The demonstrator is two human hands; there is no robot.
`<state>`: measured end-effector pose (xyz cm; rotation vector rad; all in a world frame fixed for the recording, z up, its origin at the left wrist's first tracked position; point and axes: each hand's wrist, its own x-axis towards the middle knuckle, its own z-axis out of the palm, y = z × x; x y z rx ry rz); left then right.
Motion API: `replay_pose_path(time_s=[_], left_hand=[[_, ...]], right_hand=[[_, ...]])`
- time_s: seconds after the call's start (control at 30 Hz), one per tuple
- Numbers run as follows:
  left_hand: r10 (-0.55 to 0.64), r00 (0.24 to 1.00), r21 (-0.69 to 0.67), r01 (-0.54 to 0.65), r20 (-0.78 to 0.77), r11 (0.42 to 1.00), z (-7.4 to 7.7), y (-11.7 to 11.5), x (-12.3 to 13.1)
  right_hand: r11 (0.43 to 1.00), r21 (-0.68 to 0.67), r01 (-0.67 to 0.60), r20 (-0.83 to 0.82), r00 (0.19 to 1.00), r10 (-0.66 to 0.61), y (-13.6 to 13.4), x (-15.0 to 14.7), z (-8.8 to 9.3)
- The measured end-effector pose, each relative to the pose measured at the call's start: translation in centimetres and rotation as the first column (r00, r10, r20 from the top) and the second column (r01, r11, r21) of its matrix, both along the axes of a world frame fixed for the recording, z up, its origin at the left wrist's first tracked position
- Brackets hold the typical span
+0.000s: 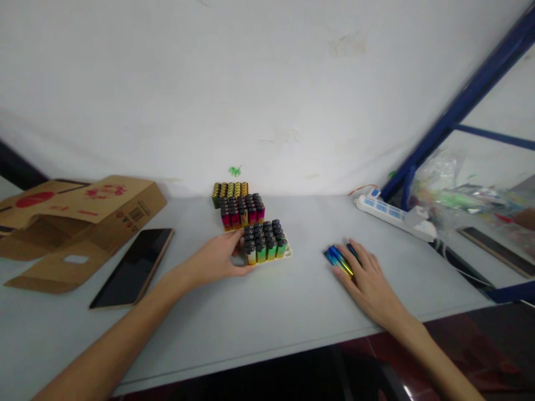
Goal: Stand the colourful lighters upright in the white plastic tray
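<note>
My left hand (223, 255) grips the left end of a white tray (288, 252), thumb in front and fingers at the back. Upright lighters (267, 245) with black tops and green, yellow and white bodies fill most of that tray. Over on the right, my right hand (363, 278) rests low on the table, its thumb and fingers closed around a few shiny blue and yellow lighters (340, 260) lying on their sides. How many are under the palm is hidden.
Behind stand pink lighters (242, 214) and yellow-topped lighters (229, 191). A tablet (134, 267) and an open cardboard box (112, 206) lie left. A power strip (393, 213), blue frame (443, 131) and plastic bags (443, 178) are right; another person's hand (525, 219) shows at the edge.
</note>
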<state>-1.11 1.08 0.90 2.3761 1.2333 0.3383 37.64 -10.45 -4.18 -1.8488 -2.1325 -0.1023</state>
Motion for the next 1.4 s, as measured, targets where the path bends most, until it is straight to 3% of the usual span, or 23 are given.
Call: replay_pose_path(time_s=[0.13, 0.3, 0.47, 0.6, 0.7, 0.77, 0.87, 0.97, 1.07, 1.17, 1.27, 1.33, 1.4], left_hand=[[-0.005, 1.0, 0.0, 0.005, 0.002, 1.0, 0.0, -0.1, 0.0], [-0.001, 0.999, 0.016, 0.0, 0.044, 1.0, -0.1, -0.3, -0.1], [-0.031, 0.997, -0.012, 0.032, 0.071, 0.999, 0.0, 0.1, -0.6], [-0.066, 0.99, -0.081, 0.076, 0.127, 0.994, 0.2, 0.5, -1.1], [-0.057, 0.991, -0.092, 0.068, 0.125, 0.993, 0.2, 0.7, -1.2], [-0.044, 0.993, -0.085, 0.054, 0.113, 0.995, 0.1, 0.7, -1.3], [-0.047, 0.992, -0.084, 0.057, 0.115, 0.995, 0.0, 0.7, -1.2], [-0.049, 0.992, -0.073, 0.057, 0.114, 0.996, 0.0, 0.6, -1.2], [-0.041, 0.993, -0.057, 0.047, 0.11, 0.997, 0.1, 0.5, -1.2], [-0.043, 0.993, -0.063, 0.05, 0.114, 0.997, 0.2, 0.3, -1.1], [-0.041, 0.994, -0.042, 0.045, 0.105, 0.998, 0.2, 0.3, -1.0], [-0.032, 0.996, -0.016, 0.034, 0.089, 0.999, 0.1, 0.3, -1.0], [-0.027, 0.997, -0.006, 0.028, 0.071, 1.0, 0.1, 0.3, -0.9]], right_hand=[[0.999, -0.006, 0.035, -0.03, 0.999, -0.036, 1.8, -1.7, -0.6], [1.0, -0.01, -0.026, -0.095, 0.995, 0.024, 6.2, -3.6, -0.5], [0.998, -0.043, -0.054, -0.107, 0.993, 0.049, 8.5, -5.2, -0.2], [0.994, -0.046, -0.101, -0.191, 0.977, 0.091, 9.9, -5.1, 1.5], [0.998, -0.061, 0.013, -0.223, 0.974, -0.027, 11.5, -3.7, 3.5], [0.984, -0.161, 0.078, -0.152, 0.983, -0.102, 12.6, -2.6, 4.8], [0.913, -0.406, 0.028, -0.081, 0.995, -0.067, 14.1, -1.7, 6.3], [0.853, -0.521, -0.007, -0.113, 0.992, -0.061, 15.1, -1.6, 7.2], [0.842, -0.538, -0.047, -0.138, 0.99, -0.033, 16.1, -1.4, 7.5], [0.877, -0.473, -0.091, -0.19, 0.982, -0.001, 16.8, -0.8, 7.2], [0.961, -0.21, -0.181, -0.444, 0.893, 0.071, 16.7, -0.5, 6.5], [0.964, -0.001, -0.267, -0.648, 0.734, 0.203, 16.3, -0.9, 6.1], [0.934, 0.124, -0.335, -0.802, 0.52, 0.293, 15.8, -2.0, 5.8]])
